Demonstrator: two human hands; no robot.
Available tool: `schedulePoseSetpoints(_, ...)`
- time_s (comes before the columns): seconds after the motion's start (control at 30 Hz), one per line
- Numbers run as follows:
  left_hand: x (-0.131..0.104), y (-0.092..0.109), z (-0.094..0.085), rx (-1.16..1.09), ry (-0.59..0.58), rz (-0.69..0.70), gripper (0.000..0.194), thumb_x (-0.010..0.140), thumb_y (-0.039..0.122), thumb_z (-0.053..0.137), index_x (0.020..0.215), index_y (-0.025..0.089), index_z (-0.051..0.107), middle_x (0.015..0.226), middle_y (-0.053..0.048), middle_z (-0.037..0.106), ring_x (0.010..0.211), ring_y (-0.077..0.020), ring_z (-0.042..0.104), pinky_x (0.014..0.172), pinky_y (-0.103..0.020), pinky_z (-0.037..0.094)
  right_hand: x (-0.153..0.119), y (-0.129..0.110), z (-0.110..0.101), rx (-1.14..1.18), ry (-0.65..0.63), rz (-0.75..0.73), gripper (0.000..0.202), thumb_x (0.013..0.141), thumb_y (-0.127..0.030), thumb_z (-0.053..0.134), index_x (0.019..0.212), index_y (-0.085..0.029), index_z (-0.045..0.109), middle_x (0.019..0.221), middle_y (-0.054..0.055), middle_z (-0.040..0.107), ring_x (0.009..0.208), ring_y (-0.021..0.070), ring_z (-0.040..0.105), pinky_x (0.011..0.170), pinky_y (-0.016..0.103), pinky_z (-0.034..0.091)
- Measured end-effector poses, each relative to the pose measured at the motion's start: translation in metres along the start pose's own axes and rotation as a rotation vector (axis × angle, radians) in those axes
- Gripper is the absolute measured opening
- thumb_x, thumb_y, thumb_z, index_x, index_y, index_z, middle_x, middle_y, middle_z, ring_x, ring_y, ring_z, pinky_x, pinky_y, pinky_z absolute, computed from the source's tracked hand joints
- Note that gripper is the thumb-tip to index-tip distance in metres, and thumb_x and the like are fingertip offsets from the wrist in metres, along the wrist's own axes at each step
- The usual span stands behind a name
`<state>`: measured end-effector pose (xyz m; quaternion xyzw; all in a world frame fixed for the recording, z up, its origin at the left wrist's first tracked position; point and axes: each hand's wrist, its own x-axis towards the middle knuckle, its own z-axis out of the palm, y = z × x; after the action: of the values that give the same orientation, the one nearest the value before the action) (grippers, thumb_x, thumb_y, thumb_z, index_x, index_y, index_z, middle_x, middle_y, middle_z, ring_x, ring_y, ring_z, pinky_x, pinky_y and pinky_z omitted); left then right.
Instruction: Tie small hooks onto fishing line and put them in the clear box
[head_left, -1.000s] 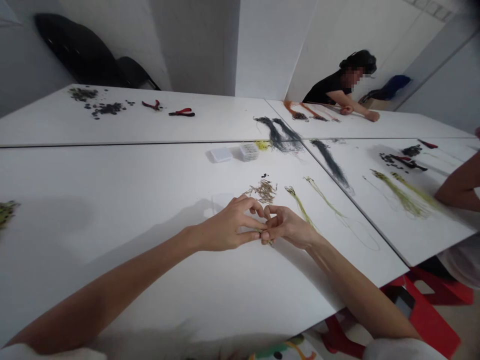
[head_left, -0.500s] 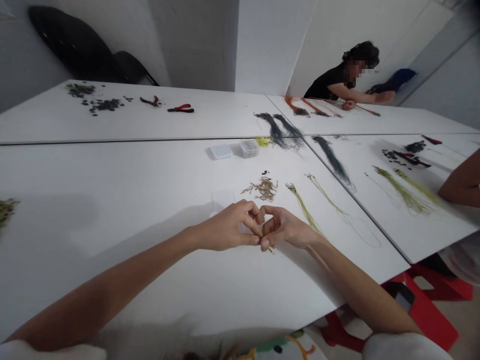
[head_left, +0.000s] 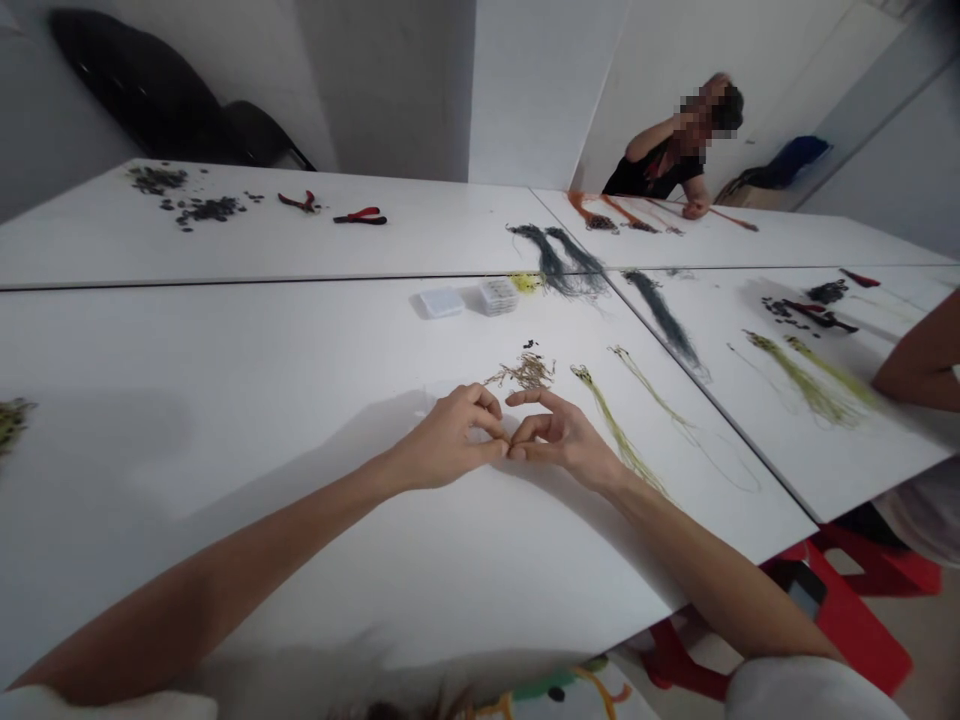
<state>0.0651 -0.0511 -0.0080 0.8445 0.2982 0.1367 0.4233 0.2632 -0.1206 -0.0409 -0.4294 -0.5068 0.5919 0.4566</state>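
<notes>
My left hand (head_left: 454, 437) and my right hand (head_left: 568, 440) meet over the white table (head_left: 315, 570), thumbs and index fingers pinched tip to tip. Something small and brownish shows between the fingertips, too small to make out. Just beyond them lies a pile of gold-coloured metal pieces (head_left: 529, 370), with a few tiny black bits (head_left: 531, 344) behind it. Right of my right hand are a bundle of yellow-green strands (head_left: 611, 425) and a thinner one (head_left: 652, 388). A faint clear plastic piece (head_left: 439, 392) is partly hidden behind my left hand.
Clear boxes (head_left: 498, 297) and dark strand bundles (head_left: 553, 262) lie farther back. Red-handled pliers (head_left: 361, 216) and dark pieces (head_left: 212, 209) are on the far table. A person (head_left: 664, 160) sits across; another person's arm (head_left: 922, 360) rests at right, near red stools (head_left: 847, 630).
Both my hands have moved slightly away from me and left, and my right index finger has straightened. The person across has raised a hand to the head.
</notes>
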Motion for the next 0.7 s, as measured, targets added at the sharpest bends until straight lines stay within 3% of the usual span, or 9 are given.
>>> schedulePoseSetpoints(0.13,0.002,-0.007,0.005,-0.022,0.110,-0.073,0.016,0.083,0.034,0.061,0.081,0.025,0.075,0.110,-0.005,0.053,0.098,-0.0214,0.054,0.071,-0.031,0.047,0.001,0.002,0.004,-0.299,0.160,-0.161,0.041,0.076,-0.023,0.075,0.114,-0.023,0.060,0.074,0.000,0.069,0.080,0.0201,0.066,0.087,0.041,0.046)
schedulePoseSetpoints(0.23,0.003,-0.010,0.007,-0.029,0.175,-0.078,0.016,0.083,0.034,0.062,0.080,0.026,0.075,0.108,-0.004,0.055,0.101,-0.0223,0.054,0.077,-0.033,0.047,0.001,0.006,0.006,-0.413,0.227,-0.255,0.027,0.079,-0.024,0.072,0.106,-0.023,0.066,0.078,0.001,0.069,0.081,0.0195,0.065,0.086,0.039,0.046)
schedulePoseSetpoints(0.43,0.000,-0.014,0.008,-0.016,0.214,-0.118,0.017,0.084,0.037,0.062,0.082,0.028,0.076,0.110,-0.004,0.055,0.105,-0.0240,0.053,0.081,-0.037,0.047,0.000,0.015,0.012,-0.526,0.353,-0.288,0.015,0.079,-0.022,0.072,0.094,-0.024,0.072,0.081,0.001,0.072,0.078,0.0194,0.066,0.080,0.036,0.047)
schedulePoseSetpoints(0.6,-0.003,-0.017,0.011,0.020,0.205,-0.124,0.017,0.085,0.036,0.061,0.080,0.029,0.075,0.111,-0.003,0.055,0.107,-0.0246,0.052,0.084,-0.038,0.046,-0.003,0.014,0.019,-0.814,0.337,-0.425,0.011,0.085,-0.016,0.064,0.084,-0.024,0.072,0.076,-0.001,0.073,0.070,0.0167,0.064,0.081,0.037,0.042)
schedulePoseSetpoints(0.7,-0.006,-0.016,0.013,0.055,0.208,-0.107,0.017,0.085,0.033,0.060,0.079,0.028,0.075,0.109,-0.002,0.055,0.106,-0.0239,0.053,0.089,-0.041,0.044,-0.003,0.014,0.020,-0.960,0.316,-0.477,0.010,0.087,-0.015,0.062,0.086,-0.022,0.069,0.080,0.001,0.072,0.075,0.0171,0.064,0.079,0.036,0.039)
